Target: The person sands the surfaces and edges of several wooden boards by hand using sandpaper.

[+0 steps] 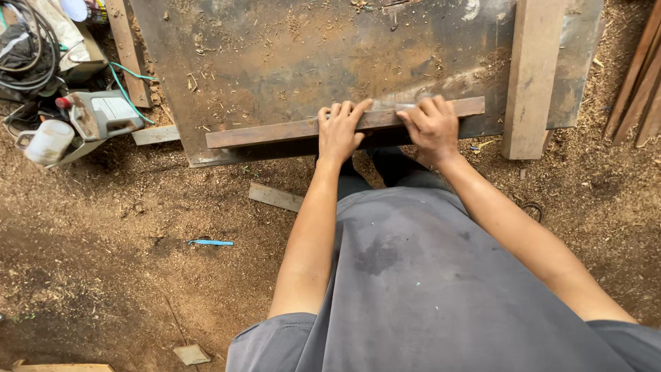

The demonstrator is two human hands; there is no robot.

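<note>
hands press down on a long wooden strip [275, 129] that lies along the near edge of a dusty metal sheet [289, 55]. left hand [339, 131] lies flat on the strip near its middle, fingers spread and curled over the far edge, not gripping round it. right hand [432, 125] sits just beside it toward the strip's right end, fingers bent over the top of the strip, with a small clear ruler-like piece [392, 105] under the fingertips; whether that hand pinches the piece or only pins it cannot be told. the two hands are close but apart. the strip runs slightly tilted, its left end lower, reaching from near the sheet's near left corner almost to a thick plank [531, 76] that stands across the sheet's right side and overhangs its near edge. sawdust covers the sheet and the ground [103, 262] around it. left of the sheet sit a grey power tool [103, 114], a white jug [48, 141] and a coil of black cable [24, 52]. a short wood offcut [275, 198] lies on the ground just below the sheet's near edge, and a thin blue stick [210, 242] lies further out. more planks [637, 83] lean at the far right.
</note>
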